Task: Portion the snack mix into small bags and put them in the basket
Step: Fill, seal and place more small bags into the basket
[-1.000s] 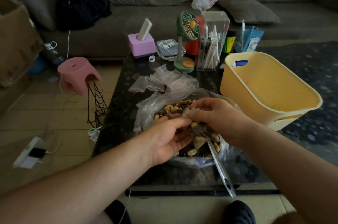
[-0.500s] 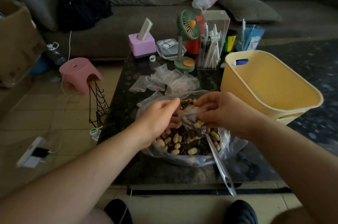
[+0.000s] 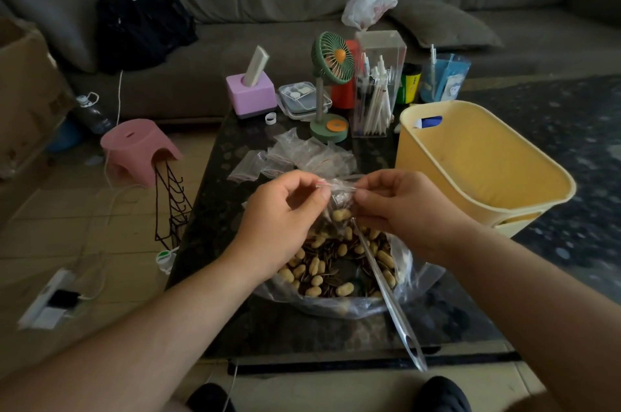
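Between the two hands, above the heap of snack mix: one small clear plastic zip bag (image 3: 339, 201), part-filled with peanuts, held up by its top edge. The left hand (image 3: 285, 213) pinches the bag's top left corner between thumb and curled fingers; the right hand (image 3: 400, 206) pinches the top right corner the same way. The mouth of the bag is stretched flat between them.

Directly beneath both hands: a large clear plastic bag (image 3: 363, 305), open, lying on the dark speckled stone coffee table (image 3: 215, 210); it holds the snack mix of pale peanuts and dark striped seeds (image 3: 332, 270).

Below the right hand, running toward the person: a long clear plastic scoop handle (image 3: 389, 297), its lower end out over the table's near edge, its upper end in the mix.

Just beyond the hands: a loose pile of empty small clear bags (image 3: 302, 156).

To the right of the right hand, near it: a pale yellow plastic basket (image 3: 484, 163) with cut-out handles, tilted; no filled bags are visible inside.

Further beyond the hands: a green desk fan on a round base (image 3: 331, 82), a clear acrylic box of white pens (image 3: 376, 85), a lilac square holder (image 3: 250, 92).

Left of the left hand, on the floor: a pink plastic stool (image 3: 137, 149).
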{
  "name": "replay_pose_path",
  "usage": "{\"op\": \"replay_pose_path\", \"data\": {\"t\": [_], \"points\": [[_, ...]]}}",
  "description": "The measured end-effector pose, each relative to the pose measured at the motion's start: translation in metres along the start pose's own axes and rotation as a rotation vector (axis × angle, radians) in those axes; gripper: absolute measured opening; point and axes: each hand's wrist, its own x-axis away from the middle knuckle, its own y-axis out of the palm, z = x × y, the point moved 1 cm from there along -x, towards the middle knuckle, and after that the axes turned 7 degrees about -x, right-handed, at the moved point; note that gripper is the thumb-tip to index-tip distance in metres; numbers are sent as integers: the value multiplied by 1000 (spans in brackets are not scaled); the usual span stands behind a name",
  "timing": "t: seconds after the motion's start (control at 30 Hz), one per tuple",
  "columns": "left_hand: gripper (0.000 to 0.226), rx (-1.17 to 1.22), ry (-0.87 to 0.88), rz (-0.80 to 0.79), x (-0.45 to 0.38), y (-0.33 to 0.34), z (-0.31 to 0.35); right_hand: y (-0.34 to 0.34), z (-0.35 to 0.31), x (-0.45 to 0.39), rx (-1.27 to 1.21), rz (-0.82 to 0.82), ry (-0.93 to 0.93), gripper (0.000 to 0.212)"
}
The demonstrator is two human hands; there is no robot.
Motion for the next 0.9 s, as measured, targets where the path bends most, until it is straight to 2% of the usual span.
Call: {"op": "replay_pose_path", "data": {"t": [0.13,0.3,0.5,0.77,0.9], "points": [[6,29,57,43,2,1,5,0,-3,3,65,41,-75,6],[8,228,-81,117,-2,9,7,2,-1,2,140,166,-263,9],[10,436,-184,183,-9,14,11,8,-6,0,115,209,-335,13],[15,386,-285,221,-12,15,8,11,-2,-4,258,179,-393,13],[21,375,-303,236,-11,16,11,15,3,-4,205,142,-385,8]]}}
